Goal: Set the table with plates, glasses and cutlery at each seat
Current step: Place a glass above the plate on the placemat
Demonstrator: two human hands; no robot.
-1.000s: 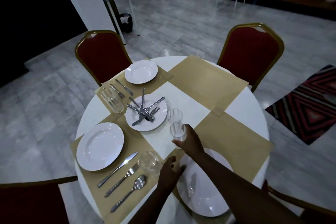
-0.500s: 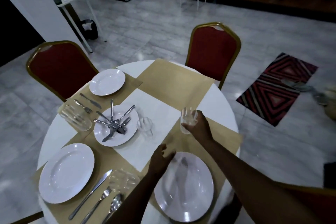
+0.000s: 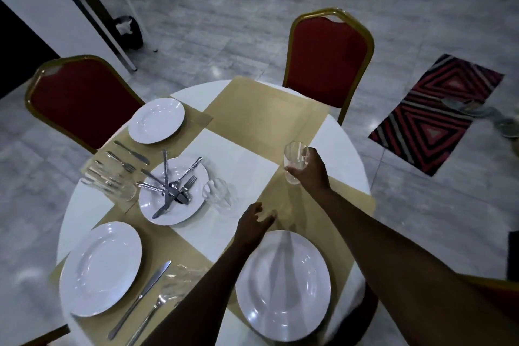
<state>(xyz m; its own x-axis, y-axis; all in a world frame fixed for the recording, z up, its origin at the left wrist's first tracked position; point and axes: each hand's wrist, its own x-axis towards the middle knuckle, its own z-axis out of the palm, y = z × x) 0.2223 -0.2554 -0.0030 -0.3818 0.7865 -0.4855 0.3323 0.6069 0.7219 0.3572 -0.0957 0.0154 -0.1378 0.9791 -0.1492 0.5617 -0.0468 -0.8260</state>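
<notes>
Right hand (image 3: 311,168) with fingers curled round a clear glass (image 3: 295,161), held upright over the tan placemat (image 3: 345,205) at the right of the round counter (image 3: 339,137), left hand (image 3: 252,223) loosely curled and holding nothing beside the near white plate (image 3: 280,284)

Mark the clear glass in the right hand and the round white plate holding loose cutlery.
Clear glass (image 3: 294,159), head view: on its side wall.
Round white plate with loose cutlery (image 3: 179,215), head view: on its bare near rim.
</notes>
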